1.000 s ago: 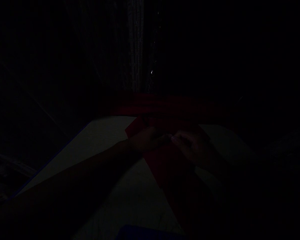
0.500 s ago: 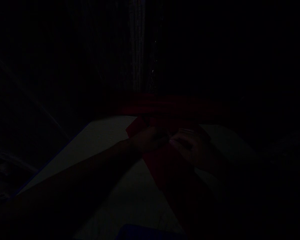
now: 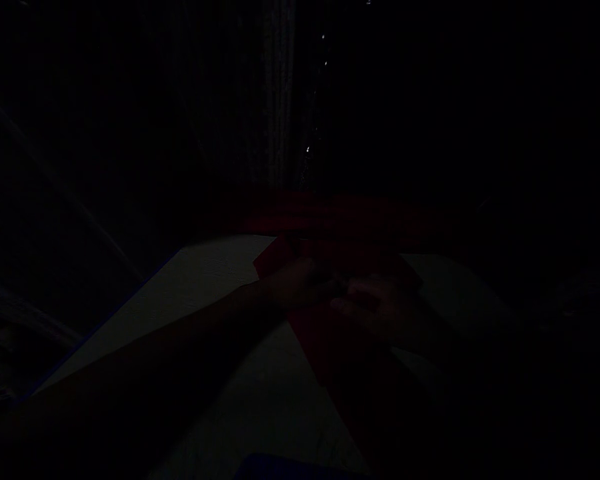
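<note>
The picture is very dark. A red cloth (image 3: 320, 340), folded in places, lies across a pale table (image 3: 200, 273). From the left, my left hand (image 3: 303, 283) rests on the cloth's upper part, with its fingers curled down onto it. My right hand (image 3: 385, 310) is close beside it on the cloth; its thumb and fingers are a little apart, with red showing between them. The fingertips of the two hands nearly meet. Anything small under them is lost in the dark.
More red fabric (image 3: 300, 220) runs along the far edge of the table. A blue edge (image 3: 120, 303) borders the table's left side. Something blue (image 3: 290, 467) shows at the bottom. Behind the table hang pale vertical strands (image 3: 279, 93).
My right hand's thumb and fingertips have parted from their pinch, and the hand lies flatter on the cloth. A thin pale streak above that hand no longer shows. My left hand stays nearly in place.
</note>
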`<state>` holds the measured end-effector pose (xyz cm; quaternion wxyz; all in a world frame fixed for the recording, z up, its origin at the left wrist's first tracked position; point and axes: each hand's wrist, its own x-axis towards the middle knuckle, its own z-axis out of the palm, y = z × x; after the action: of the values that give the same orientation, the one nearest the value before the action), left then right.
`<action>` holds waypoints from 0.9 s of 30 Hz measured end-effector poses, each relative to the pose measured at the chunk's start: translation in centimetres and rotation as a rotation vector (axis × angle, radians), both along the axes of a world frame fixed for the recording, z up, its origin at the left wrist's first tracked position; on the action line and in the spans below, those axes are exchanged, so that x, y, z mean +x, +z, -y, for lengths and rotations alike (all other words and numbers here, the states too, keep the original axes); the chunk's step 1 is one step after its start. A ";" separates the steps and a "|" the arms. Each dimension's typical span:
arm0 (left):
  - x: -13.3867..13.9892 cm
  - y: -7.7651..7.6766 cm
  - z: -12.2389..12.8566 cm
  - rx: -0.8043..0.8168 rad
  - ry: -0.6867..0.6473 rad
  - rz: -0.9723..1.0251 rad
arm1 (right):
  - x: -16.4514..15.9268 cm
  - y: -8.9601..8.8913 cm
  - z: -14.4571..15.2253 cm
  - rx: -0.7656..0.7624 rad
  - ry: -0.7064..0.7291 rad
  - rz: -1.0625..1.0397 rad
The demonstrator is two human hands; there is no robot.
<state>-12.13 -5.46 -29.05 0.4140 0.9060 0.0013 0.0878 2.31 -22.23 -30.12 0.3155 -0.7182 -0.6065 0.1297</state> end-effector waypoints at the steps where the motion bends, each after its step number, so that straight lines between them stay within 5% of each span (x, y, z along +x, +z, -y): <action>1: 0.0 0.0 0.0 0.007 -0.001 -0.008 | 0.0 -0.1 -0.1 0.005 0.009 -0.018; 12: -0.4 1.3 1.1 -0.103 0.153 -0.154 | 0.2 -0.5 -0.2 0.039 0.007 -0.098; 19: -0.4 0.8 0.9 -0.186 0.193 -0.181 | 0.5 0.0 0.0 0.003 -0.082 -0.125; 27: -0.5 1.5 0.9 -0.900 0.174 0.059 | 2.9 1.4 0.0 0.133 -0.272 -0.023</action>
<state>-12.67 -6.32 -27.53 0.7573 0.6298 0.1036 0.1387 5.19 -22.24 -28.72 0.3837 -0.7699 -0.5071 0.0535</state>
